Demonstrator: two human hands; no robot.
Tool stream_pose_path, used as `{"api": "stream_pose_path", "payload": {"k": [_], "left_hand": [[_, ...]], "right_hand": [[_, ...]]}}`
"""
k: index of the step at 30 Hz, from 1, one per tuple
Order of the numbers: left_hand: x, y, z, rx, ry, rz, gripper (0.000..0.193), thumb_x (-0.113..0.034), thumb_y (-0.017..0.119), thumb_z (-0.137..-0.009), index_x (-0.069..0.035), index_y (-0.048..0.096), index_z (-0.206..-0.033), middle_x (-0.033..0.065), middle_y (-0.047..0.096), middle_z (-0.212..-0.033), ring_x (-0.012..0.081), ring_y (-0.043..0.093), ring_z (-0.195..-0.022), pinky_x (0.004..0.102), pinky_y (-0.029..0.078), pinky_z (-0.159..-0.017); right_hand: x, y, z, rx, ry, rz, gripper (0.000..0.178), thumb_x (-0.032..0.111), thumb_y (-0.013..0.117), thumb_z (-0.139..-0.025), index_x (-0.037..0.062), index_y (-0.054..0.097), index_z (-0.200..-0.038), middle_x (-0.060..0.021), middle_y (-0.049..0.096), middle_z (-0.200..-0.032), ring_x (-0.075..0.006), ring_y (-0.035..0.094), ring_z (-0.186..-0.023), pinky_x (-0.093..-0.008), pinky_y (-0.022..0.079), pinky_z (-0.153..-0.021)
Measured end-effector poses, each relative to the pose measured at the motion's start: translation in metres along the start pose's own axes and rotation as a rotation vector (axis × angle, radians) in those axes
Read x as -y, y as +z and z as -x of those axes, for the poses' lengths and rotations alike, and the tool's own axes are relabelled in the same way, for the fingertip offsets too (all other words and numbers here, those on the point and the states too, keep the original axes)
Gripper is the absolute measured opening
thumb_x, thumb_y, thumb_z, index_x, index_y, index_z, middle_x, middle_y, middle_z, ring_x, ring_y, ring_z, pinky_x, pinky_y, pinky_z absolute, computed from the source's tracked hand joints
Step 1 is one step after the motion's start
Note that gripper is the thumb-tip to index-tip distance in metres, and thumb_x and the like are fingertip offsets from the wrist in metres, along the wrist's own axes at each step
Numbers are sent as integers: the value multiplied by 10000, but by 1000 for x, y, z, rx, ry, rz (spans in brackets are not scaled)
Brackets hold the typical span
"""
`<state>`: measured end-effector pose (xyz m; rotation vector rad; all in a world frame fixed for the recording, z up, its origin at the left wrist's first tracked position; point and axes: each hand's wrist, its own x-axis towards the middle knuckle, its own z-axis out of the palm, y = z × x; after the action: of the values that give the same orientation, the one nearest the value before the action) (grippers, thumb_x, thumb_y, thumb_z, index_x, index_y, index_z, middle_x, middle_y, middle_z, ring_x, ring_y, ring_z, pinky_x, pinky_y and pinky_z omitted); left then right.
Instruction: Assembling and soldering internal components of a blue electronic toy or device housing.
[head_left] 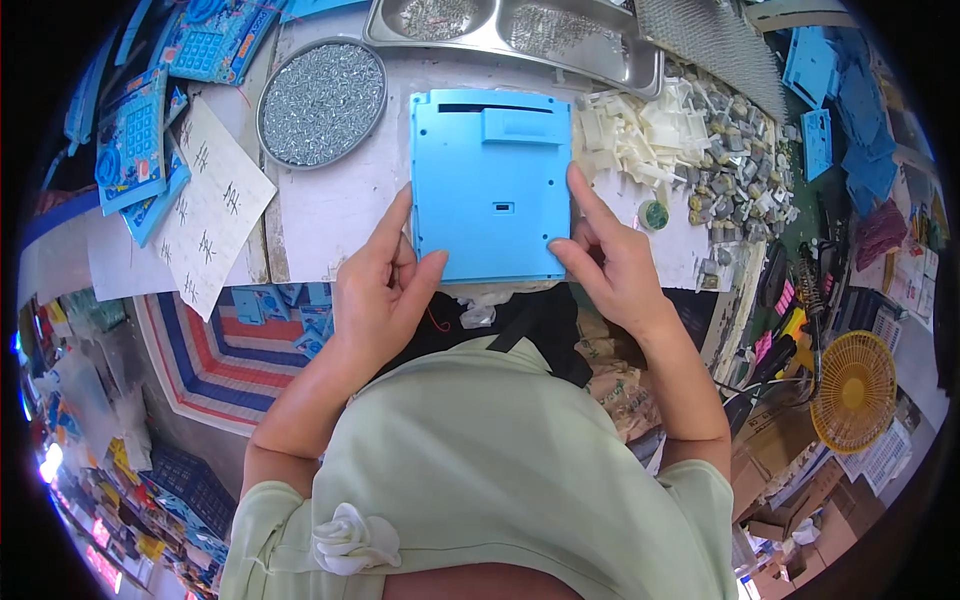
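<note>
Blue plastic: a flat, rectangular casing (490, 180) is being held at the near side of the white table top (330, 225), right of the round dish (261, 112) of small metal pieces (320, 105) and reaching nearer than it. Whether weight is being borne by table top or hands cannot be told.

Left hand (380, 285), nearer than the dish and slightly right: the casing's left edge is being bracketed by a parted thumb and forefinger, other fingers half curled. Right hand (620, 265), farther to the dish's right: the opposite edge is being bracketed likewise, thumb at the face's margin. Only the casing is being held, lightly by the look.

Handling, as judged: light, stiff, rather slick; thin walls probably better spared hard squeezing. Best gripped by both long sides, clear of the raised block (522, 126) and small opening (502, 208).

Lie: the long axis is being aligned near to far. The end with the slot (490, 107) is being pointed away, about level with the dish's middle; the holed face is being presented upward.
</note>
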<state>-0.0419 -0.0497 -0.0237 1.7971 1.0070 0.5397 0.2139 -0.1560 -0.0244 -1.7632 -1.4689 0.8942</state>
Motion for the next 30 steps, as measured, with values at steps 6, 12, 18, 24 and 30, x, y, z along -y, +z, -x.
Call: {"api": "stream_pose_path", "payload": {"k": [6, 12, 18, 24, 30], "left_hand": [[-4, -4, 2, 38, -24, -154, 685, -117, 722, -911, 44, 426, -1507, 29, 389, -553, 114, 417, -476, 268, 384, -500], [-4, -16, -8, 112, -53, -149, 683, -181, 754, -894, -14, 477, -1495, 40, 387, -523, 158, 404, -444, 290, 398, -496], [1, -41, -27, 129, 62, -144, 499, -182, 767, -874, -38, 646, -1336, 57, 459, -572, 174, 448, -495, 295, 416, -521], [38, -91, -98, -425, 373, -717, 124, -172, 784, -805, -71, 764, -874, 79, 678, -820, 268, 653, -792, 391, 514, -716], [52, -91, -109, -294, 264, -658, 144, -140, 759, -826, -4, 717, -847, 111, 680, -850, 301, 660, -797, 403, 519, -722]], "right_hand": [[19, -2, -4, 43, 26, 438, 744, 256, 688, -953, 87, 338, -1587, -120, 642, -673, -286, 633, -553, -370, 510, -571], [30, -11, -9, 83, 27, 567, 729, 333, 666, -962, 87, 359, -1576, -122, 632, -606, -316, 641, -533, -409, 509, -554], [49, -31, -25, 101, 31, 550, 561, 337, 711, -910, 53, 592, -1379, -130, 656, -630, -317, 639, -537, -426, 508, -545], [82, -36, -118, -112, -574, 613, 250, 237, 751, -868, 57, 753, -1042, -112, 688, -787, -280, 665, -731, -384, 524, -687], [96, 68, -242, 228, -747, 1024, 183, 178, 620, -823, 82, 775, -830, -108, 745, -927, -295, 612, -1093, -462, 485, -871]]}}
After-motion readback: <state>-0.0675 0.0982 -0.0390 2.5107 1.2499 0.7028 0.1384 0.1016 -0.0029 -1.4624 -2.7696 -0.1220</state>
